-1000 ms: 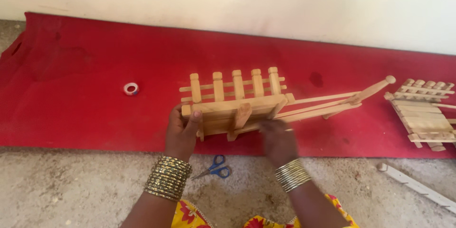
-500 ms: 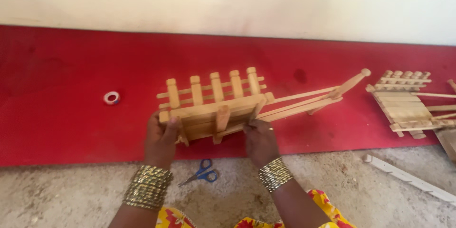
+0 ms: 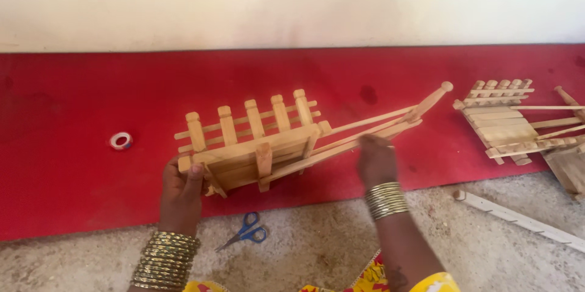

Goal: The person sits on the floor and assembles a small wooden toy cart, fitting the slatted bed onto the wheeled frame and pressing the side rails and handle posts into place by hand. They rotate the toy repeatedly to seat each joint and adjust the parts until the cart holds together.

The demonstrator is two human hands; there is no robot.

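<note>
Hands both grip your wooden cart model [image 3: 256, 146] at frame centre: left hand [image 3: 181, 191] clasps its body's end, right hand [image 3: 376, 159] pinches the long shafts.

The toy cart [image 3: 256, 140] is pale, unpainted wood, matt and smooth-sanded, its slats and long shaft showing light grain. A second wooden cart [image 3: 503, 123] has the same bare finish. The red cloth [image 3: 79, 97] looks soft and matt, slightly stained. The floor [image 3: 304, 261] is rough, gritty concrete. The scissors [image 3: 247, 232] have glossy blue plastic handles. The bangles [image 3: 385, 199] shine like metal.
</note>
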